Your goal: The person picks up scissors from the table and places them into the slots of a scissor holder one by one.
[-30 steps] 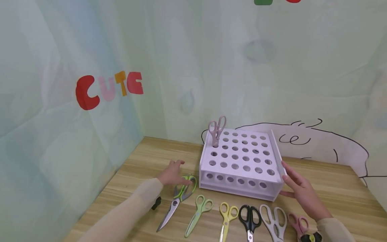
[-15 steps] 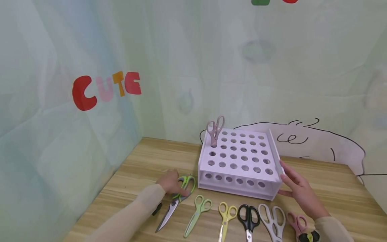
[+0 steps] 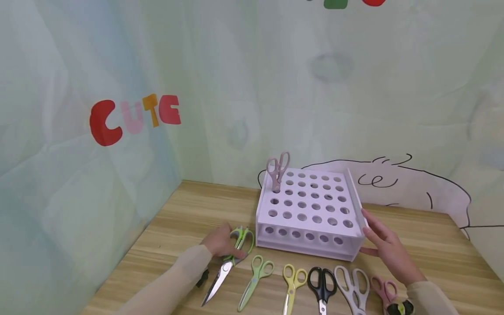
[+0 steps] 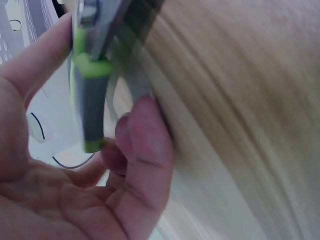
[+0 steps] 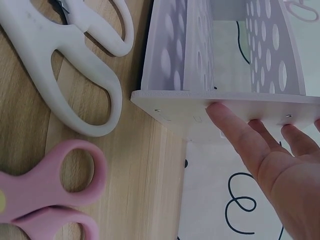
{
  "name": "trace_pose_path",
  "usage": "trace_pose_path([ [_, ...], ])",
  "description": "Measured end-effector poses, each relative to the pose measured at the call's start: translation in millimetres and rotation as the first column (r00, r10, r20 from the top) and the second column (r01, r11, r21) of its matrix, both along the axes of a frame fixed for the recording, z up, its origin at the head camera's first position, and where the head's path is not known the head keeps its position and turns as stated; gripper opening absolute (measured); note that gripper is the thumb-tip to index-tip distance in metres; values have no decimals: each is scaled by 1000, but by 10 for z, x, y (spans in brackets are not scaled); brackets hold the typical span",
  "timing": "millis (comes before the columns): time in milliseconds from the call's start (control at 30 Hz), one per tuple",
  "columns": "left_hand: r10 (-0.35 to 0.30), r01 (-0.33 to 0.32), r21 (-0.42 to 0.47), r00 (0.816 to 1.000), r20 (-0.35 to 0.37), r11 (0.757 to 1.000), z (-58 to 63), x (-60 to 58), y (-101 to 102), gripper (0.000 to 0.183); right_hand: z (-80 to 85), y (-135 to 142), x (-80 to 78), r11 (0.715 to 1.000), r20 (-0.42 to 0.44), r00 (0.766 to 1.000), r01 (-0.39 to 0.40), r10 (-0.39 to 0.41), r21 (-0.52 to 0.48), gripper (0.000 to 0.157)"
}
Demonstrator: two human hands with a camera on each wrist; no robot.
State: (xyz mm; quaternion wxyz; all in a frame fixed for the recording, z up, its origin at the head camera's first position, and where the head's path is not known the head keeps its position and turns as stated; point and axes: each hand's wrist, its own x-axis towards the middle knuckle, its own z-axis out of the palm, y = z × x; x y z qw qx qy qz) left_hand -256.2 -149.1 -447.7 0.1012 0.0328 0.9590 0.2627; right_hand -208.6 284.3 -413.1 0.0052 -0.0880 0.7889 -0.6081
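Green-and-grey scissors (image 3: 232, 256) lie at the left of the row, blades toward the front left. My left hand (image 3: 221, 242) grips their handle; in the left wrist view the thumb is on one side of the grey-and-green handle (image 4: 92, 105) and curled fingers are on the other. My right hand (image 3: 390, 253) rests on the right side panel of a white rack (image 3: 311, 225) with round holes. In the right wrist view its fingertips touch the panel (image 5: 195, 112), fingers nearly straight. Mauve scissors (image 3: 277, 171) stand upright, handles up, in a left-column hole.
Along the front of the wooden table (image 3: 189, 210) lie light green scissors (image 3: 255, 280), yellow scissors (image 3: 293, 284), black scissors (image 3: 322, 286), white scissors (image 3: 353, 286) and pink scissors (image 3: 385, 288). Behind the rack hangs a patterned backdrop (image 3: 244, 78).
My left hand has come down onto the green-and-grey scissors, its fingers closing round the handle. The right hand has kept its place on the rack. The head view has shifted slightly.
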Motion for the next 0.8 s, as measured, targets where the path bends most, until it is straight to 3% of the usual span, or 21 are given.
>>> trace_pose_path([
  [133,-18,18,28,1000,-12,999,-9,17,-15,75,-13,-4,4,1000,-5,1000,-1,1,-10,62],
  [233,-25,26,111,1000,-5,993,-5,27,-25,67,-22,2,0,1000,-6,1000,-3,3,-11,61],
  [333,-27,17,241,999,37,970,-11,25,-37,56,-20,7,-3,1000,-10,1000,3,-3,-15,60],
  [433,-17,-16,363,996,87,931,-8,18,-49,50,-13,10,0,1000,-16,1000,5,-5,-17,59],
  [500,-10,-25,412,997,81,911,-1,14,-62,48,-10,9,1,1000,-16,1000,1,-1,-13,60],
  [667,-1,-19,464,999,42,885,75,-19,-83,50,-6,2,6,1000,-15,1000,1,-1,-5,61],
  [800,28,-23,490,1000,-3,871,206,-59,-86,55,3,-10,12,1000,-11,1000,1,-1,-2,61],
])
